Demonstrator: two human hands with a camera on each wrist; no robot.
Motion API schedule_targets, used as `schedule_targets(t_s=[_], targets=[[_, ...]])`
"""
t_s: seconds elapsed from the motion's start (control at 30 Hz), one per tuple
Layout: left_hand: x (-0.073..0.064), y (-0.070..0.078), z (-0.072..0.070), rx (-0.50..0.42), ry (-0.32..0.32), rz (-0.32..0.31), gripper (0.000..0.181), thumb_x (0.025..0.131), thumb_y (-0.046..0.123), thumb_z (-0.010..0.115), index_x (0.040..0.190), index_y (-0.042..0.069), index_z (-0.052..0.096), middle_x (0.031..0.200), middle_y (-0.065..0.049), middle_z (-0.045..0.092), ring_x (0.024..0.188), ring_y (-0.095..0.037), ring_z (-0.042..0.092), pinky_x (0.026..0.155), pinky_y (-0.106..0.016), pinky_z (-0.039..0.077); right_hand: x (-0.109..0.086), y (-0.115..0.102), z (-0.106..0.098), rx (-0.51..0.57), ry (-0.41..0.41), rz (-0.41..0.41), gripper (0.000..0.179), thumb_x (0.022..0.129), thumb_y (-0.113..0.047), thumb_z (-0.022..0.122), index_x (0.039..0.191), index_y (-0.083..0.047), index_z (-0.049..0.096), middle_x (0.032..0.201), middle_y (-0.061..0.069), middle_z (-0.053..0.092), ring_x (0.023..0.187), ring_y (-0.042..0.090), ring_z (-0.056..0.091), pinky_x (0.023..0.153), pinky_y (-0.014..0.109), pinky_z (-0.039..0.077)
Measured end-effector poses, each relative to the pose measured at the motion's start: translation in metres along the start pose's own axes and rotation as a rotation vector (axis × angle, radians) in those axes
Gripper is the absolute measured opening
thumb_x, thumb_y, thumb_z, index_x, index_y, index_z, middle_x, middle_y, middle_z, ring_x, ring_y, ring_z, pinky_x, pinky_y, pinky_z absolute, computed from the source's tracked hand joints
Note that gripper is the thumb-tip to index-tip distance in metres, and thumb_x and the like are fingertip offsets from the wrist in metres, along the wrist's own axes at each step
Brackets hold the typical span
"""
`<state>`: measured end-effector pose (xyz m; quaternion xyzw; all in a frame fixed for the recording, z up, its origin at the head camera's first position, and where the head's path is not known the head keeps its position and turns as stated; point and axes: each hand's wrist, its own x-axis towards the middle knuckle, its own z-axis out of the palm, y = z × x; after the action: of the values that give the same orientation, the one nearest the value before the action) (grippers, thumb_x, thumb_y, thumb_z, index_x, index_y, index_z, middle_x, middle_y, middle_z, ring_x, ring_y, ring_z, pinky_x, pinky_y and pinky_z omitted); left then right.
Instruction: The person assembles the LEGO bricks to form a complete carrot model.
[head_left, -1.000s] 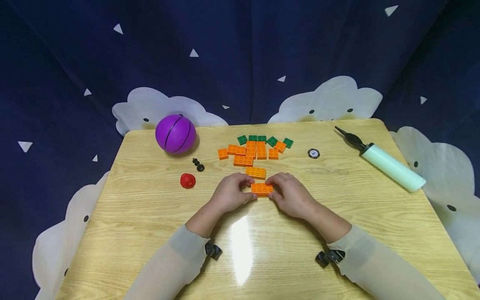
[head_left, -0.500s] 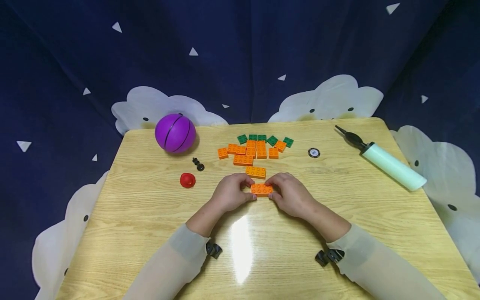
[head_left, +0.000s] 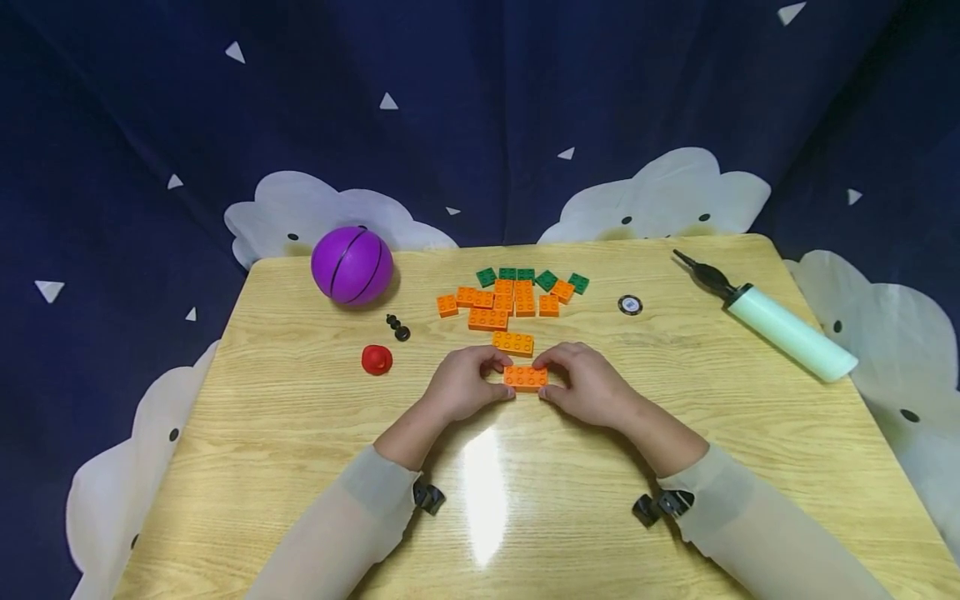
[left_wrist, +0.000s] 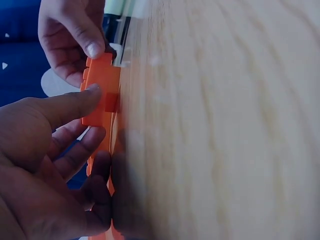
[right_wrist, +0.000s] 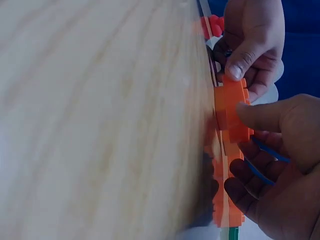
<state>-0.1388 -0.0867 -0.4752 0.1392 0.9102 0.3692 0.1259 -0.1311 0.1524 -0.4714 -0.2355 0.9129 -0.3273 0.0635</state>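
A long orange building brick (head_left: 526,379), studs up, lies between my two hands at the middle of the table. My left hand (head_left: 467,385) pinches its left end, with the thumb on the near side and fingers on the far side. At the opposite end my right hand (head_left: 588,385) pinches it the same way. In the left wrist view my thumb presses the side of the orange brick (left_wrist: 100,107); the right wrist view shows the orange brick (right_wrist: 234,112) low over or on the tabletop. Just beyond it lies a lighter orange brick (head_left: 513,343), apart from the hands.
Several orange bricks (head_left: 488,319) and several green bricks (head_left: 546,281) lie farther back. To the left are a purple ball (head_left: 352,265), a small black piece (head_left: 402,333) and a red hat-shaped piece (head_left: 377,360). On the right are a round chip (head_left: 630,305) and a hand pump (head_left: 787,331).
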Motion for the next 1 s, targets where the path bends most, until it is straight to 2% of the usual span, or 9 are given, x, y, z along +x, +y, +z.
schedule_targets(t_s=[0.17, 0.37, 0.7, 1.0], targets=[[0.001, -0.001, 0.000, -0.015, 0.001, 0.003, 0.035, 0.083, 0.029, 0.089, 0.114, 0.021, 0.074, 0.108, 0.003, 0.073, 0.101, -0.017, 0.066, 0.093, -0.038, 0.050, 0.005, 0.002, -0.005, 0.019, -0.007, -0.002, 0.036, 0.092, -0.025, 0.080, 0.123, -0.009, 0.071, 0.121, 0.006, 0.071, 0.123, 0.030, 0.061, 0.109, 0.051, 0.044], [0.003, -0.002, 0.001, -0.027, 0.007, 0.008, 0.036, 0.082, 0.028, 0.090, 0.114, 0.021, 0.074, 0.108, 0.005, 0.073, 0.102, -0.016, 0.066, 0.095, -0.038, 0.050, 0.017, 0.004, -0.007, 0.105, 0.040, 0.036, 0.031, 0.100, -0.025, 0.070, 0.124, -0.006, 0.070, 0.117, 0.004, 0.071, 0.109, 0.024, 0.066, 0.098, 0.047, 0.052], [0.003, -0.004, 0.002, -0.037, 0.013, 0.001, 0.036, 0.083, 0.029, 0.090, 0.114, 0.022, 0.074, 0.106, 0.004, 0.073, 0.100, -0.016, 0.065, 0.093, -0.039, 0.051, 0.041, 0.004, -0.005, 0.075, 0.052, 0.046, 0.032, 0.097, -0.019, 0.073, 0.126, -0.008, 0.069, 0.120, 0.007, 0.070, 0.108, 0.027, 0.066, 0.096, 0.045, 0.053], [0.003, -0.002, 0.001, -0.046, 0.011, 0.007, 0.036, 0.083, 0.028, 0.090, 0.114, 0.021, 0.074, 0.108, 0.002, 0.074, 0.102, -0.019, 0.066, 0.095, -0.040, 0.050, 0.056, 0.009, 0.001, 0.040, 0.015, 0.096, 0.038, 0.092, -0.020, 0.080, 0.127, -0.008, 0.070, 0.129, 0.009, 0.068, 0.120, 0.028, 0.062, 0.105, 0.045, 0.049]])
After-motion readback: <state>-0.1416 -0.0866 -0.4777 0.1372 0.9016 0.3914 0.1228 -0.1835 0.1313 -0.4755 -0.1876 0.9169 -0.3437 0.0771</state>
